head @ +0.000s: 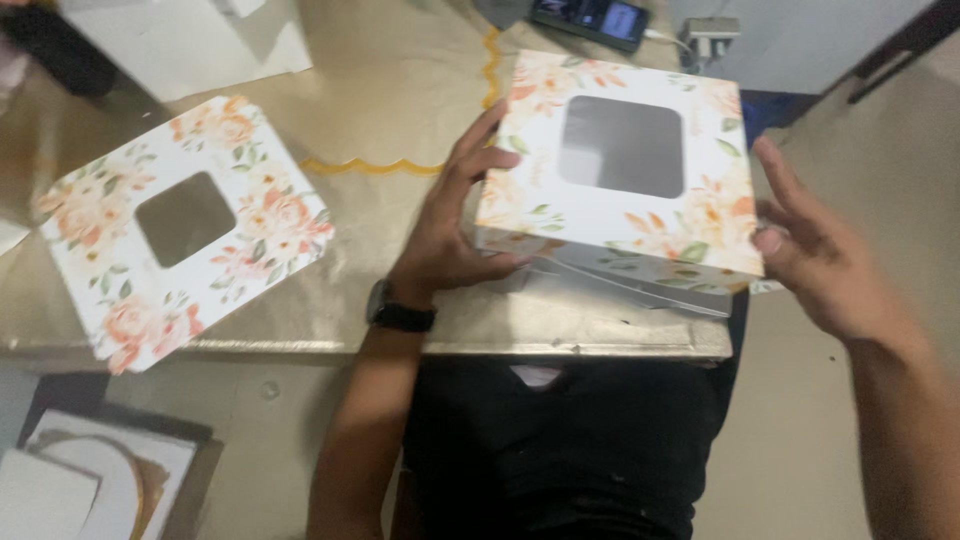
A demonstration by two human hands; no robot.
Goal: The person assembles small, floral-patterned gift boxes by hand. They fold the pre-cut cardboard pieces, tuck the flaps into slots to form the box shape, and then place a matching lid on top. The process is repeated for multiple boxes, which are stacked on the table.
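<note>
A white floral cardboard box (pixel 600 215) with a square clear window in its lid sits at the table's near right. My left hand (pixel 450 225) presses against its left side, thumb at the lower front corner, a black watch on the wrist. My right hand (pixel 815 250) holds the box's right side, with fingers spread and thumb on the lid's corner. A second floral piece with a window (pixel 180 225), lying flat, rests on the table to the left, apart from both hands.
The table (pixel 400 90) is covered in shiny gold sheet with a wavy yellow trim. A phone (pixel 590 18) and a plug adapter (pixel 708 35) lie at the back. White sheets (pixel 190 40) lie back left. Boards (pixel 90 470) lie below the table's near edge.
</note>
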